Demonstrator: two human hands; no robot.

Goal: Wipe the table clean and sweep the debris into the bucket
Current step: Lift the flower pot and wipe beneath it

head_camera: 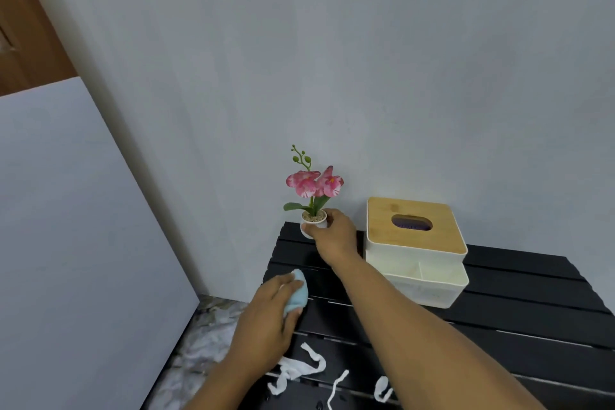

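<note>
A black slatted table [499, 316] fills the lower right. My left hand [266, 319] presses a light blue cloth [297, 293] onto the table near its left edge. My right hand [334, 233] grips the small white pot [314, 220] of a pink artificial orchid [314, 183] at the table's far left corner; whether the pot rests on the table or is slightly lifted I cannot tell. Several white torn paper strips [299, 369] lie on the near slats, below my left hand and under my right forearm. No bucket is in view.
A white tissue box with a wooden lid [416, 243] stands against the grey wall, just right of my right hand. A large white panel [83, 243] leans at the left. Marble-patterned floor [206, 336] shows beside the table's left edge.
</note>
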